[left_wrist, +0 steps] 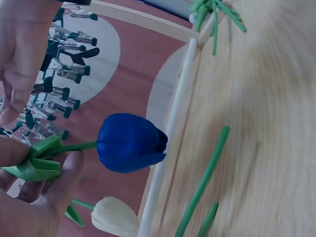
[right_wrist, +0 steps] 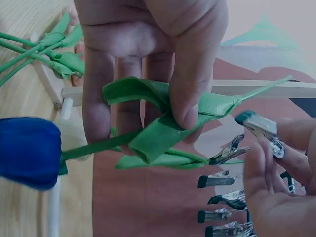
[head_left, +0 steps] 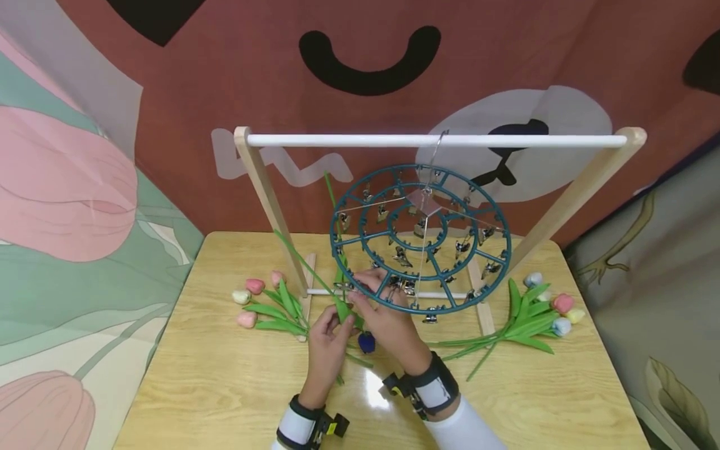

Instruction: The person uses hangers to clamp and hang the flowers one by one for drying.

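Observation:
My left hand [head_left: 328, 344] pinches the leaves and stem of a blue tulip [left_wrist: 129, 143], whose flower points down toward the table. My right hand [head_left: 396, 328] is at the near left rim of a round teal clip hanger [head_left: 508, 253], holding a metal clip [right_wrist: 261, 127] between thumb and fingers. In the right wrist view, the tulip's stem end lies close to that clip, apart from it. Beside the blue one, a white tulip [left_wrist: 114, 216] hangs with its flower down; its leaves meet another clip [right_wrist: 228, 152].
The hanger hooks over a white rod [head_left: 349, 140] on a wooden stand [head_left: 267, 200]. Pink and white tulips [head_left: 254, 286] lie on the table [head_left: 185, 375] at left. Blue, pink and yellow tulips [head_left: 562, 304] lie at right. Several metal clips [head_left: 402, 256] hang from the rings.

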Demonstrator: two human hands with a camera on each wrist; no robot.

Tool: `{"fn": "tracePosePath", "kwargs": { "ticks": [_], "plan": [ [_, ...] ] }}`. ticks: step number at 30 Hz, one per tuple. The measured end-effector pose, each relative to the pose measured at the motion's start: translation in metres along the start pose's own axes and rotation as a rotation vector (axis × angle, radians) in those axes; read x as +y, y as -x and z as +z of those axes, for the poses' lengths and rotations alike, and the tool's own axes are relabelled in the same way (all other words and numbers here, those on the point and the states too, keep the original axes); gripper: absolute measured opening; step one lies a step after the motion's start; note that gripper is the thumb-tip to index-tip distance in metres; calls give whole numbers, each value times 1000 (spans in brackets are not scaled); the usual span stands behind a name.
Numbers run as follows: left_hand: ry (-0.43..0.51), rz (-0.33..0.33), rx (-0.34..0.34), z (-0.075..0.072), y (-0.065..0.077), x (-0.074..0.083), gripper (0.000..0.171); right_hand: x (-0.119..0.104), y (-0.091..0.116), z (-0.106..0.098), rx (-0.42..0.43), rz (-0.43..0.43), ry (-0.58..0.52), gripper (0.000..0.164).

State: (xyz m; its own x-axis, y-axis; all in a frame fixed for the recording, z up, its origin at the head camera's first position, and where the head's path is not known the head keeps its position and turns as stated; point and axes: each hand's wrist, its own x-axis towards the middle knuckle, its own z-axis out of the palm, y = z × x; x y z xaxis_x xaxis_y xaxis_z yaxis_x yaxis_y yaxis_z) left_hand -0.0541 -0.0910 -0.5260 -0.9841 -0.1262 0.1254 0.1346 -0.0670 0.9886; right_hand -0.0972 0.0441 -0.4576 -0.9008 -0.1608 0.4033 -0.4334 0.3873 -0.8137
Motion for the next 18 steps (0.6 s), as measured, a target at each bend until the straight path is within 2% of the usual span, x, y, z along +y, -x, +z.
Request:
{"fn": "tracePosePath", "kwargs": {
  "ticks": [6, 9, 13, 18],
  "plan": [
    [-32, 25, 7, -2, -1, -2, 23, 4, 3, -5, -27, 149, -184, 29],
    [-48, 49, 4, -2, -2, -4, 23, 7, 4, -7, -29, 189, -245, 22],
    [-67, 78, 2, -1, -3, -6, 22, 9, 5, -10, -8, 181, -258, 20],
    [-94, 103, 10, 2, -3, -7, 19, 9, 7, -11, 33, 86, -235, 18]
  ]
}}
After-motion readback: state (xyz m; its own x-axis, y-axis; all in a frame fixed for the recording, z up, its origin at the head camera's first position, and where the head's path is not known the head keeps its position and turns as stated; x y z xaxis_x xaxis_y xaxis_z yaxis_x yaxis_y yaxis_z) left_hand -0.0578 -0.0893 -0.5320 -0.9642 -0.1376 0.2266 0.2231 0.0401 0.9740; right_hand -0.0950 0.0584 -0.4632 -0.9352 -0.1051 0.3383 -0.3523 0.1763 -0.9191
